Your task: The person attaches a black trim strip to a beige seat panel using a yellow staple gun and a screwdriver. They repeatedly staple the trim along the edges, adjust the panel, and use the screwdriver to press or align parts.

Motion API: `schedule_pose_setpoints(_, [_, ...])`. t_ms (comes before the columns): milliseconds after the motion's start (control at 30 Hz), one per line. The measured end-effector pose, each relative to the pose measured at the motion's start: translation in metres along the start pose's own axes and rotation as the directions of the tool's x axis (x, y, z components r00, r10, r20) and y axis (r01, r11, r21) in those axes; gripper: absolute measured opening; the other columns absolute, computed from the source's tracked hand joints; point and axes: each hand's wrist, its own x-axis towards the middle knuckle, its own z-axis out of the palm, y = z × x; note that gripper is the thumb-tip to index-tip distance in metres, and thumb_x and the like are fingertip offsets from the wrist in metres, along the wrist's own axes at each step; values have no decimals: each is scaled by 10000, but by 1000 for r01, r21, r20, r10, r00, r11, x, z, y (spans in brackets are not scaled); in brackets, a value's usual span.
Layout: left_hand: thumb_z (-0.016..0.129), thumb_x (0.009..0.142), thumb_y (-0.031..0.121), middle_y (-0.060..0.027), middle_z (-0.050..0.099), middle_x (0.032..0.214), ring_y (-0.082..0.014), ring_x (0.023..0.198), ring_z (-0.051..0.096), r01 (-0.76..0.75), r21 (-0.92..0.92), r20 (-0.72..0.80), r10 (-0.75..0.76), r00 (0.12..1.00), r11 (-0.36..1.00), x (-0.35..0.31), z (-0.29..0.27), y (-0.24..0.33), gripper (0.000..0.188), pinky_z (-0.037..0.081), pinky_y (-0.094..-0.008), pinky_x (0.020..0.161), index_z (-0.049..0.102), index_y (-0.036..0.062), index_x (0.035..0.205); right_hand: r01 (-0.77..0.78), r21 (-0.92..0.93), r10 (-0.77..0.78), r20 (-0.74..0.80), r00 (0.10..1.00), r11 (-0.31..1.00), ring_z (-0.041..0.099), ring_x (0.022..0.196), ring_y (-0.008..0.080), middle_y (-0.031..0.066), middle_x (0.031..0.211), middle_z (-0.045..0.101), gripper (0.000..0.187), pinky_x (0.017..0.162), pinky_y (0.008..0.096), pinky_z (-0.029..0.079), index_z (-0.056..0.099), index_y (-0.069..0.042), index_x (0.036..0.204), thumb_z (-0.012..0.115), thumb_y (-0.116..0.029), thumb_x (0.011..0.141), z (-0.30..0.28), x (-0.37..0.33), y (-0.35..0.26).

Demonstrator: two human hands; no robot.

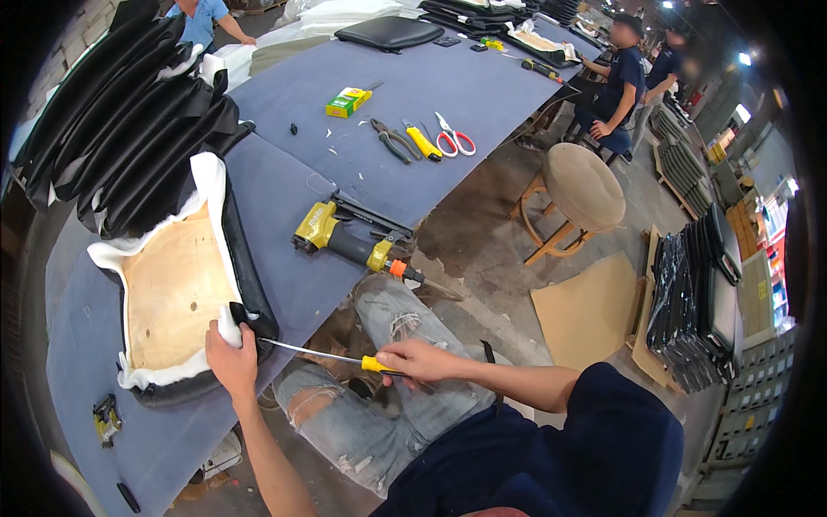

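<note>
An upside-down padded seat [177, 276] lies at the left of the table, its plywood base framed by white padding and a black cover. My left hand [231, 355] is closed on the seat's near right corner, with white padding and black cover by the fingers. My right hand [420, 360] grips the yellow handle of a screwdriver [372, 364] above my lap. Its long metal shaft points left, and the tip reaches the seat's corner beside my left fingers. Whether the tip is under the cover is hard to see. A yellow and black staple gun [340, 239] rests beyond the seat.
Pliers [392, 140], a yellow cutter [422, 140], scissors [452, 138] and a green-yellow box [349, 102] lie on the blue table [293, 99]. Black covers [129, 112] are piled at left; a smaller staple gun [107, 420] is nearer. A stool [581, 185] stands right; co-workers are beyond.
</note>
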Motion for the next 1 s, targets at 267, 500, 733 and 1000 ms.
schedule_pose_setpoints(267, [723, 831, 186, -262, 611, 918, -482, 888, 596, 9, -38, -31, -10, 999, 999, -2, -7, 0, 358, 464, -537, 797, 604, -40, 1081, 339, -571, -541, -227, 810, 748, 692, 901, 347, 136, 958, 728, 346, 821, 480, 530, 656, -26, 1143, 695, -329, 981, 8, -8, -23])
schedule_pose_setpoints(500, [721, 786, 168, -249, 588, 866, -473, 851, 593, -31, -25, -21, 30, 999, 999, 3, 2, 8, 338, 462, -540, 761, 598, -31, 1029, 23, 142, -21, -16, 1000, 990, 528, 486, 60, 6, 809, 729, 488, 464, 236, 440, 685, -59, 1172, 427, -471, 1124, 4, 14, 23])
schedule_pose_setpoints(733, [772, 786, 244, -266, 669, 1025, -457, 983, 648, -46, -112, -40, 42, 998, 993, -1, -1, -20, 493, 515, -509, 887, 653, -35, 1174, -33, 153, 38, -27, 999, 988, 554, 536, 74, 37, 823, 747, 507, 486, 248, 447, 730, -33, 1141, 496, -481, 1099, 3, 16, 15])
schedule_pose_setpoints(1000, [758, 812, 109, -75, 635, 903, -152, 839, 566, 144, -480, 209, -46, 977, 865, -1, -41, 8, 240, 472, -320, 774, 590, 2, 946, 383, 521, -323, -207, 924, 763, 551, 569, 109, 77, 870, 660, 471, 481, 241, 432, 627, 3, 1241, 592, -431, 1060, -33, -31, -2])
